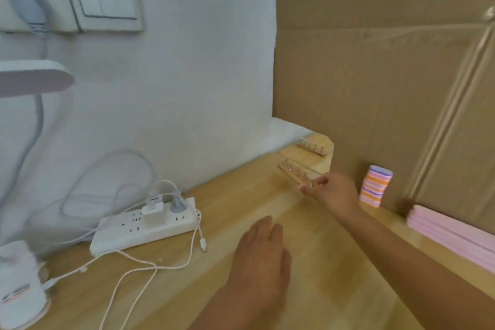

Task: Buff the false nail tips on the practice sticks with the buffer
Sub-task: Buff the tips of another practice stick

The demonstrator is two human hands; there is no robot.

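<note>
Your right hand (pixel 333 191) pinches the near end of a wooden rack of practice sticks (pixel 297 173) between thumb and fingertips, arm stretched well out across the table (pixel 334 262). Gripping it at the end keeps your fingers off the row of small upright sticks; the nail tips on them are too small and blurred to judge. Whether the rack is lifted or lies on the wood, you cannot tell from here.

A second rack (pixel 312 148) lies just behind it, near the table's far corner. Your left hand (pixel 263 254) is flat and relaxed, palm down over the table, holding nothing, likely free to take a buffer. The striped buffer blocks (pixel 376 185) stand stacked just right of your right hand, against the cardboard sheet (pixel 375 75), untouched. The power strip (pixel 142 228) sits well apart on the left.
</note>
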